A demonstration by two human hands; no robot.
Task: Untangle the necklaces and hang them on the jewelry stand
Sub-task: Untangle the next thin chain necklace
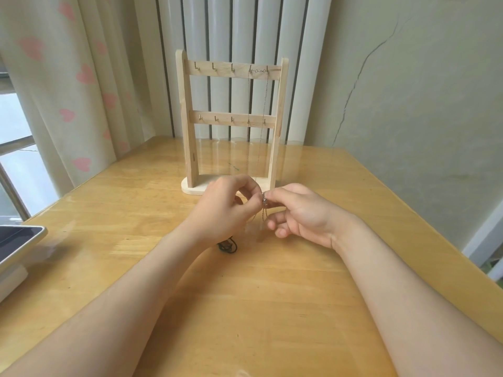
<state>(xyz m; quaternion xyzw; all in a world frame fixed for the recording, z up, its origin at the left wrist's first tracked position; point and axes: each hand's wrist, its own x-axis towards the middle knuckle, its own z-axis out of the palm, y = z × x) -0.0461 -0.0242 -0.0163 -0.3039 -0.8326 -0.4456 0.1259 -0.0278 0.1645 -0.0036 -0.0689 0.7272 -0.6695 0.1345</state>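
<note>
Before the jewelry stand [234, 74], above the bench [272, 289]: left hand [223, 206] and right hand [302, 213] together pinch a silver chain [263, 203] rising toward the upper-right hooks [267, 68].

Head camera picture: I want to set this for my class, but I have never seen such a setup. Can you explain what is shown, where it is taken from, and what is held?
There is no machine here. A person works with two bare hands, and the one picture comes from a camera worn on their head, looking forward and down. On the wooden table stands a wooden jewelry stand with two rows of hooks. A silver necklace hangs from the top right hooks and appears to run down to the hands. The left hand and right hand both pinch a small silver piece on it. A dark cord lies partly hidden under the left wrist. A screen device sits at the left edge.
</note>
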